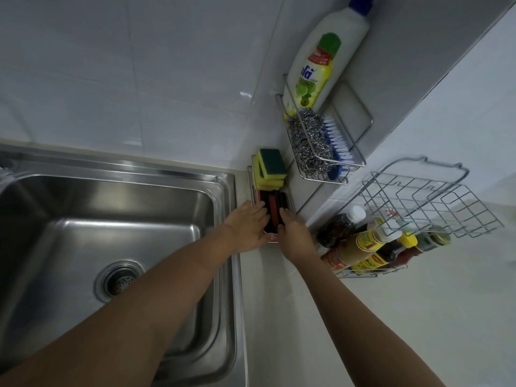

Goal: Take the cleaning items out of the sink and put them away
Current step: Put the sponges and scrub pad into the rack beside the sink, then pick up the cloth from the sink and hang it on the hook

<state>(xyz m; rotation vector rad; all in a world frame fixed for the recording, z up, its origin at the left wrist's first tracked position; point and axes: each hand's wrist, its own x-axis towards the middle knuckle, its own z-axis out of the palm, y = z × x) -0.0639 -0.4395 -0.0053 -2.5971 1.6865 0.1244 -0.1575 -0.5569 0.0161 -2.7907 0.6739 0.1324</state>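
Black-and-red scouring pads (275, 209) stand on edge in the low wire sponge holder (291, 197) on the pale counter (279, 317), at about three o'clock from the stainless steel sink (117, 219). My left hand (248, 230) presses flat against their left face and my right hand (296, 236) against the right, so the stack is pinched between my palms and fingers — neither hand is clenched, and I cannot tell how firmly they bear down.

At twelve o'clock from the pads, in the same holder, sit the yellow sponges with green scrub tops (272, 169). Further toward one o'clock, a wall-mounted wire caddy (332, 163) carries the tangled steel wool scourer (310, 143), the blue-backed scrub brush with white bristles (337, 143) and the white dish-soap bottle with a yellow-green label (318, 68).

The sink basin shows nothing but its drain strainer (120, 280), so I judge the task nearly finished.

These pads should be light, soft and springy — they compress and may splay or tip if let go unevenly. I would hold them by the broad outer faces, low down, and ease off both sides together.
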